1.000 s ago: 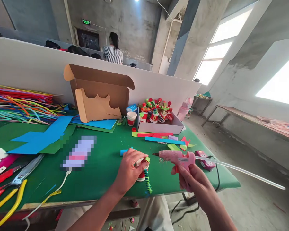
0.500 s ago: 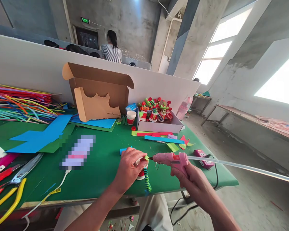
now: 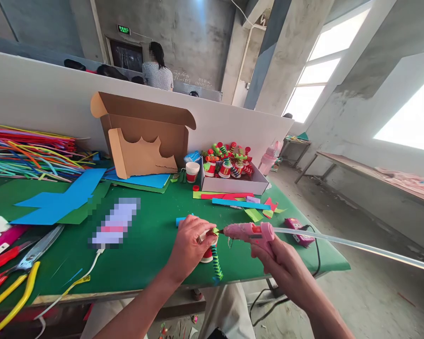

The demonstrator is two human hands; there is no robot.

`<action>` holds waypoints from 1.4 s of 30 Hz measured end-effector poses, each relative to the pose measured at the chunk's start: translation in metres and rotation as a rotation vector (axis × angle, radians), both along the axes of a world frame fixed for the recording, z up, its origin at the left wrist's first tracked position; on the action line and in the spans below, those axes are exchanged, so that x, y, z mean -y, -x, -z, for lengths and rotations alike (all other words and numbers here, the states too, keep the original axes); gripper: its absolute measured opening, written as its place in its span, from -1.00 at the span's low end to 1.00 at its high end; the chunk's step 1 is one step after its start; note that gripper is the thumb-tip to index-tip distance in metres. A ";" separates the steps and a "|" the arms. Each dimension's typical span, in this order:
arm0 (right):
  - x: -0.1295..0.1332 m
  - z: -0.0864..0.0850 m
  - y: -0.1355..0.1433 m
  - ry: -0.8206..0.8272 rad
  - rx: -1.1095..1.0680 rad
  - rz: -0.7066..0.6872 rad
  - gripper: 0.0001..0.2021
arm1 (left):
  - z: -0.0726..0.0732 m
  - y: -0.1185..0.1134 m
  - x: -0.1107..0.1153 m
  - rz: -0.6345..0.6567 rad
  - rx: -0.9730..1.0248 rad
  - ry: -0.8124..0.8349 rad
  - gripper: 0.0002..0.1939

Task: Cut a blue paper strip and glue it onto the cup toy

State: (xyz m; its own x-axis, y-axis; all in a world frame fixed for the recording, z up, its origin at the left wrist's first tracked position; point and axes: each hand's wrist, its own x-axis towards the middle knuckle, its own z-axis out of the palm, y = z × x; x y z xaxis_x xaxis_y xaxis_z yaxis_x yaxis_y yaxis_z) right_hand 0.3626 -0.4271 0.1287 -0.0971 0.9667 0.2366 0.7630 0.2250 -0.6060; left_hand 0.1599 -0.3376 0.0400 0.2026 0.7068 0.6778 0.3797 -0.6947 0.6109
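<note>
My left hand (image 3: 191,245) is closed in a pinch on a small green folded paper strip (image 3: 216,231) above the green table. Below the fingers is a red and white paper cup (image 3: 207,256), partly covered by the hand. A green and blue accordion-folded paper spring (image 3: 217,264) hangs at the cup's right side. My right hand (image 3: 281,263) is wrapped round the handle of a pink hot glue gun (image 3: 245,231). Its nozzle points left, at or very near the strip; contact cannot be made out. A long clear glue stick (image 3: 321,239) sticks out from its back.
A white box (image 3: 233,185) of cup figures stands behind, beside stacked paper cups (image 3: 192,172). Paper strips (image 3: 240,204) lie in front of the box. Scissors (image 3: 38,249) and yellow-handled pliers (image 3: 21,292) are at left. A purple power block (image 3: 299,232) with a cord sits right.
Both hands, the paper strip and the glue gun stay almost in place. The view has shifted very slightly. In the background a person in a striped top has moved a little left.
</note>
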 end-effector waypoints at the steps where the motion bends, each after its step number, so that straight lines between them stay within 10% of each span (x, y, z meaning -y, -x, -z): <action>1: 0.000 0.000 0.000 -0.001 -0.002 -0.002 -0.61 | 0.000 0.000 0.000 -0.001 -0.001 -0.001 -0.93; 42: -0.003 0.002 0.000 0.018 -0.057 0.028 -0.59 | 0.000 -0.002 0.000 0.001 0.005 0.061 -0.94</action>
State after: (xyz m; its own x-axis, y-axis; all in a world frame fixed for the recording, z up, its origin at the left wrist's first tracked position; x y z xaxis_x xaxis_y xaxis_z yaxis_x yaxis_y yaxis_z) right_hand 0.3628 -0.4241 0.1264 -0.0565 0.9732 0.2231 0.7331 0.1921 -0.6524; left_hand 0.1622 -0.3373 0.0398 0.2006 0.7463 0.6347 0.3759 -0.6569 0.6536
